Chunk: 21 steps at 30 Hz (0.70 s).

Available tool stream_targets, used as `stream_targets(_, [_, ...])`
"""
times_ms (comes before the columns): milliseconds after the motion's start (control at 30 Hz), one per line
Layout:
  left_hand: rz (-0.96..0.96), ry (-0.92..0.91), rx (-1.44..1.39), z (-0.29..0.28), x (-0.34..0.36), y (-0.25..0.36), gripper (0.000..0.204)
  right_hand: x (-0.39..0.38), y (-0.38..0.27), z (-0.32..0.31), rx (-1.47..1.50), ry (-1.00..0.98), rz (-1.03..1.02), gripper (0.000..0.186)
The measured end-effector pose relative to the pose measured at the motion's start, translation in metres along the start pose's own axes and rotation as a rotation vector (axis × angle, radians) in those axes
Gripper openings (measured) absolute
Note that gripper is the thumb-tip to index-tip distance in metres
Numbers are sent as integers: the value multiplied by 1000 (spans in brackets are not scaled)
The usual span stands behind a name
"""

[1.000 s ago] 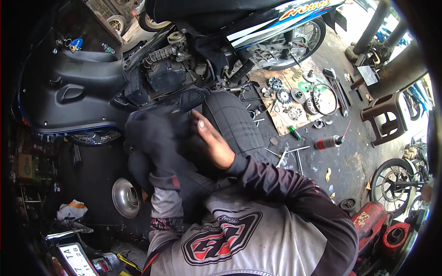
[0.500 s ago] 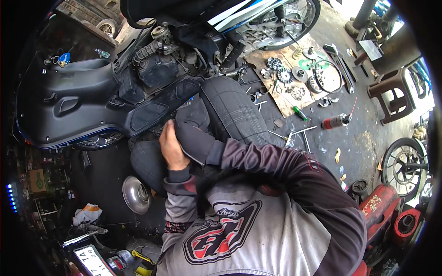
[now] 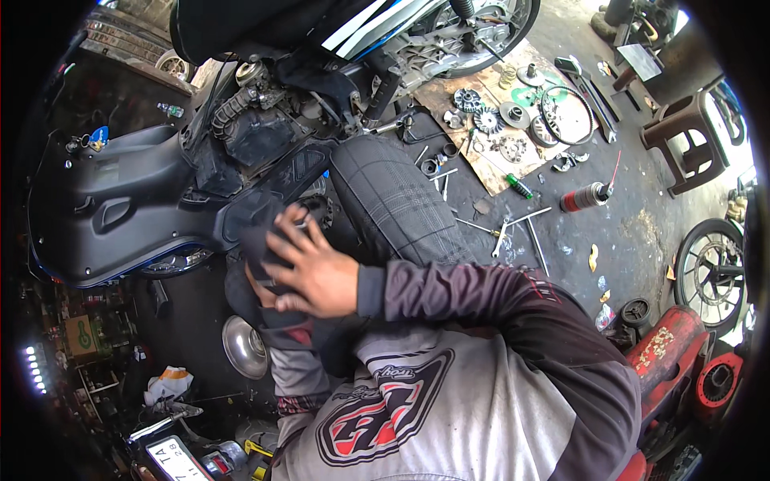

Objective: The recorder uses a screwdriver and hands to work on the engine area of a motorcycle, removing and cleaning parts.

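My right hand is bare, slightly blurred, its fingers spread across the front of my left hand. Little of my left hand shows, at the near end of a dark cloth item that is smeared by motion. The item seems held in that hand, though its fingers are mostly hidden and its exact kind cannot be made out. Both hands are above my lap, close to the footboard of a black scooter. My knee, in dark checked trousers, is raised to the right of the hands.
Scooter engine parts and a drive belt lie on cardboard at the far right. Nearby are a T-handle wrench, a green-handled tool and a spray can. A silver metal bowl stands left of my body; a brown stool is farther right.
The dark cloth item that covered my right hand is now off it and up by my left hand. My right hand has come out bare, fingers spreading. The view has shifted slightly.
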<state>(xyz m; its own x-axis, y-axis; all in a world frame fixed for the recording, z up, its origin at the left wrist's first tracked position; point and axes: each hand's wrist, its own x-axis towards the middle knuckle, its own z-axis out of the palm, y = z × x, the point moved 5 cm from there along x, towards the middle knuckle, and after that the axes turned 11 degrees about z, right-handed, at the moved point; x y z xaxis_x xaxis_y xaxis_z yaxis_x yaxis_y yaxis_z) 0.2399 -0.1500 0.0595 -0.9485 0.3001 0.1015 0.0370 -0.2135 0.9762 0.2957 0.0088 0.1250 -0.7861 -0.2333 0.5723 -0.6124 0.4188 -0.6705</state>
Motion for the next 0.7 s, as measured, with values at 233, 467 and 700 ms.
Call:
stream_targets(233, [24, 109, -667, 94, -24, 32, 79, 31, 33, -27, 159, 76, 24, 26])
stream_targets(467, [51, -257, -421, 90, -39, 47, 84, 50, 86, -70, 544, 324, 520, 26])
stream_targets(700, [-48, 493, -444, 93, -9, 43, 60, 24, 20, -34, 313, -4, 85, 23])
